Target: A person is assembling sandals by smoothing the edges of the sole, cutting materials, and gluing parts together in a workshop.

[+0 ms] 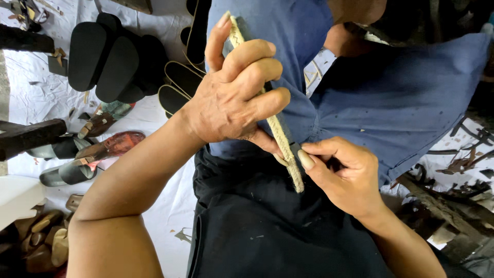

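Observation:
My left hand [234, 90] grips a dark shoe sole edged with a pale braided jute cord [285, 146], holding it on edge over my lap. The sole's upper end rises past my fingertips toward the top of the view. My right hand [342, 172] pinches the lower end of the sole and cord between thumb and fingers. Both hands work above my dark trousers [267, 226] and blue shirt [401, 98].
A stack of black soles [110, 59] lies on a white sheet [36, 85] at the upper left, with more jute-edged soles [177, 85] beside it. Sandals and straps [103, 146] lie at the left. Dark scraps litter the floor [463, 154] at the right.

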